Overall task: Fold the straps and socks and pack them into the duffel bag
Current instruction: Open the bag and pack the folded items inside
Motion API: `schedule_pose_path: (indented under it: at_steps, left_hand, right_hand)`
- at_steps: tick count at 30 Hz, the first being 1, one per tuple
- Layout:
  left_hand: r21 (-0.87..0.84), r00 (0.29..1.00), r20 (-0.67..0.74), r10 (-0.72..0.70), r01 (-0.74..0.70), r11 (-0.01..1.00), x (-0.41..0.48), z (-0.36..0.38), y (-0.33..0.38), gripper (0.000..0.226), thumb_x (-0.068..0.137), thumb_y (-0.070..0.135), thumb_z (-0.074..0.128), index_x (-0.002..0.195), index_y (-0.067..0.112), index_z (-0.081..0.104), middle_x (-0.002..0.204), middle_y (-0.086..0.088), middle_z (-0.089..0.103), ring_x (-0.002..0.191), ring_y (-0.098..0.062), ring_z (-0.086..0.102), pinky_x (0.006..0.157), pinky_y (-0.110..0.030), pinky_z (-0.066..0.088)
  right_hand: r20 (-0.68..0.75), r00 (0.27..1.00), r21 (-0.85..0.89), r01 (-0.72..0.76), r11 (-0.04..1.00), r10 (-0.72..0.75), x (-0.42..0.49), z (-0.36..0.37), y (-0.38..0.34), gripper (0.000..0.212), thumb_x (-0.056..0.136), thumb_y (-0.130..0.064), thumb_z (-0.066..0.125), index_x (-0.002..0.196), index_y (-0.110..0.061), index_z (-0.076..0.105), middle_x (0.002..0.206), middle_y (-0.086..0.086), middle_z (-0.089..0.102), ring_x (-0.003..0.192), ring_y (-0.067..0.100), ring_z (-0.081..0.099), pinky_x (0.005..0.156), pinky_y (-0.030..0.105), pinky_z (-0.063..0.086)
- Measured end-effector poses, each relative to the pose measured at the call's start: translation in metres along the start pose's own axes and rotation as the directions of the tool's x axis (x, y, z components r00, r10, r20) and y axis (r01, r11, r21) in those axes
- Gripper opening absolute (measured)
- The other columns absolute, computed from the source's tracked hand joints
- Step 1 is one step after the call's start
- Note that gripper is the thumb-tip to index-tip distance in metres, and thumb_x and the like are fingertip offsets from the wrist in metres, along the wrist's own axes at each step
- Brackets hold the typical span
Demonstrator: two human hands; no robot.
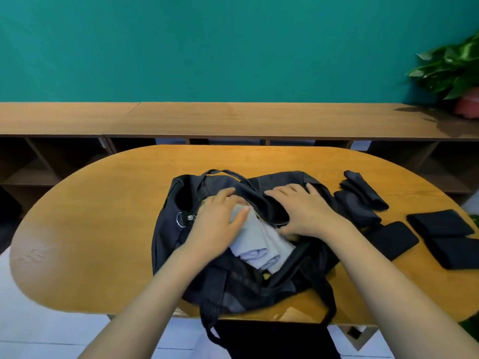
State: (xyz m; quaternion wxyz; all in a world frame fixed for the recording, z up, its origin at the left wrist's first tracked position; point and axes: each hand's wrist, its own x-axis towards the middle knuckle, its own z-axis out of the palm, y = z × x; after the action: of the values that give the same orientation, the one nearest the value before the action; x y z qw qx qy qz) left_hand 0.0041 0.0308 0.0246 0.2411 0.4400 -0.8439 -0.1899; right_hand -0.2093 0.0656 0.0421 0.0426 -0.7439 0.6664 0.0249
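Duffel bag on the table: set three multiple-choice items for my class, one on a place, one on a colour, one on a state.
1. Where do the folded black pieces lie?
A. on the table, right of the bag
B. on a chair
C. inside the bag

2. What colour is the cloth under the left hand?
A. red
B. pale grey-blue
C. yellow

3. How is the bag's top?
A. zipped shut
B. open
C. covered by a towel

Answers:
1 A, the pieces lie on the wood beside the bag.
2 B, the folded cloth looks pale grey-blue against the black bag.
3 B, the cloth shows through the gap, and the right hand rests on the rim.
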Motion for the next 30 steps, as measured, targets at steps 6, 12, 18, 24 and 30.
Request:
schedule_pose_path:
  at_steps: [6,12,18,24,30]
  left_hand:
    - [0.177,0.968,0.237,-0.077,0.035,0.984,0.046,-0.002,-0.034,0.026,0.101,0.037,0.042,0.116,0.029,0.062,0.159,0.003,0.022,0.147,-0.025,0.014,0.118,-0.056,0.001]
    - [0.259,0.992,0.117,-0.036,0.005,0.966,0.085,-0.005,-0.04,0.048,0.103,0.035,0.04,0.149,0.025,0.031,0.159,0.011,0.019,0.144,-0.019,0.018,0.115,-0.06,0.005]
    - [0.364,0.98,0.2,-0.017,-0.059,0.93,0.068,0.019,-0.044,0.048,0.104,0.036,0.037,0.148,0.019,0.034,0.163,0.003,0.008,0.149,-0.021,0.005,0.118,-0.058,0.003]
    - [0.072,0.819,0.163,0.55,-0.566,0.821,0.019,0.033,-0.009,0.04,0.1,0.036,0.035,0.118,0.02,0.067,0.134,0.003,0.058,0.134,-0.013,0.04,0.12,-0.046,0.014]
    - [0.131,0.682,0.465,0.564,-0.683,0.718,0.014,0.062,0.015,0.045,0.105,0.046,0.024,0.133,0.033,0.056,0.136,0.019,0.055,0.137,-0.008,0.034,0.117,-0.049,-0.011]
  right_hand:
    - [-0.095,0.995,-0.046,0.014,0.999,-0.018,0.021,-0.003,0.015,0.048,0.091,-0.015,0.057,0.135,-0.028,0.042,0.096,-0.003,0.063,0.077,0.019,0.056,0.057,0.031,0.04]
    - [-0.501,0.811,0.375,-0.111,0.92,0.302,0.059,-0.023,0.034,0.037,0.091,-0.006,0.057,0.124,-0.021,0.055,0.098,-0.002,0.059,0.09,0.024,0.059,0.059,0.033,0.04]
    - [-0.356,0.93,0.108,-0.058,0.992,0.093,0.038,0.015,0.021,0.068,0.093,-0.026,0.064,0.151,-0.025,0.028,0.146,-0.001,0.042,0.132,0.026,0.037,0.104,0.043,0.038]
    - [-0.539,0.832,0.117,0.227,0.967,-0.13,-0.06,0.06,0.017,0.037,0.104,-0.04,0.034,0.117,-0.029,0.066,0.136,-0.014,0.055,0.141,0.009,0.033,0.119,0.05,0.015]
    - [-0.483,0.875,0.222,0.094,0.971,0.025,-0.1,0.111,0.021,0.044,0.104,-0.049,0.027,0.117,-0.027,0.063,0.131,-0.017,0.056,0.142,0.005,0.029,0.119,0.049,0.01]
